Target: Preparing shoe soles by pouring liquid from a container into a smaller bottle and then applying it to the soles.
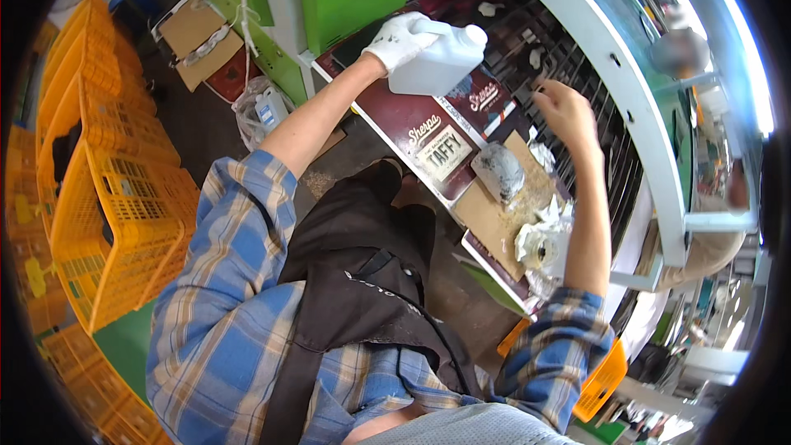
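My left hand [401, 41], in a white work glove, is closed around the handle of a translucent white plastic jug [437, 64] with a white cap. The jug is tilted above a dark red printed board [404, 119]. Bare and ungloved, my right hand [567, 115] reaches over a dark slatted rack [606, 107]. Its fingers are curled together at the tips; whatever they may hold is too small to make out. Between my arms, a grey wrapped lump [500, 171] rests on a piece of brown cardboard [486, 213].
Crumpled white wrapping and a roll of clear tape [540, 249] lie by my right forearm. Stacked orange plastic crates [132, 189] stand on the left. A pale curved machine frame [643, 107] arches along the right. A plastic bag with a white bottle [268, 107] sits on the floor.
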`<state>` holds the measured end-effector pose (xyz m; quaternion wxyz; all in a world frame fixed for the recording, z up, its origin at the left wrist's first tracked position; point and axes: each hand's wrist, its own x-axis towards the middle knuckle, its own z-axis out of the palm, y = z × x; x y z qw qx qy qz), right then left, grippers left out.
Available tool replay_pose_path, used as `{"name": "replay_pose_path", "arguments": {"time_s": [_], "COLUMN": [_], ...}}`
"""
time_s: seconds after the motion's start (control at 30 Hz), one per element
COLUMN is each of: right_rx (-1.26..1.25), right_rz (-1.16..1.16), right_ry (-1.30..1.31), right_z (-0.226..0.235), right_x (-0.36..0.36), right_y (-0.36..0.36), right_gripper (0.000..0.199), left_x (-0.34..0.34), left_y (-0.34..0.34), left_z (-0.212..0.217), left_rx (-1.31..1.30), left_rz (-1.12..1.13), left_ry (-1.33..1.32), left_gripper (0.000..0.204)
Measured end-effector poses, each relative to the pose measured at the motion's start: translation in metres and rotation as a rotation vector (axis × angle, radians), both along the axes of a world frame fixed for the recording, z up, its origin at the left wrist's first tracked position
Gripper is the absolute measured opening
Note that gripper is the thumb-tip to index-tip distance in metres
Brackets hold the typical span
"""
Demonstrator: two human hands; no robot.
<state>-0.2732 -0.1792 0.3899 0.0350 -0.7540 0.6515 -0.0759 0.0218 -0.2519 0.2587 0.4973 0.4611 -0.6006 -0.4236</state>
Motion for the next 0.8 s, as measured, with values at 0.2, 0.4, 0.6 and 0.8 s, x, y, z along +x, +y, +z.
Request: {"name": "replay_pose_path", "arguments": {"time_s": [0.2, 0.4, 0.6, 0.8], "right_rx": [0.355, 1.044, 0.826, -0.029], "right_rz": [0.310, -0.264, -1.270, -1.649], "right_ry": [-0.346, -0.338, -0.834, -1.788], "right_z": [-0.035, -0.156, -0.371, -0.471], "right_x": [0.076, -0.017, -0.086, -0.008], "right_y": [0.116, 0.307, 0.550, 0.594], "right_gripper": [0.020, 0.034, 0.018, 0.036], "left_x": [0.002, 0.014, 0.018, 0.051], "left_y": [-0.016, -0.059, -0.078, -0.061], "left_z": [-0.003, -0.043, -0.069, -0.049], "left_rx": [-0.226, -0.184, -0.160, -0.199], "left_rz": [0.226, 0.220, 0.068, 0.060], "left_ry": [-0.346, -0.122, -0.016, -0.165], "left_gripper": [0.025, 0.025, 0.018, 0.026]}}
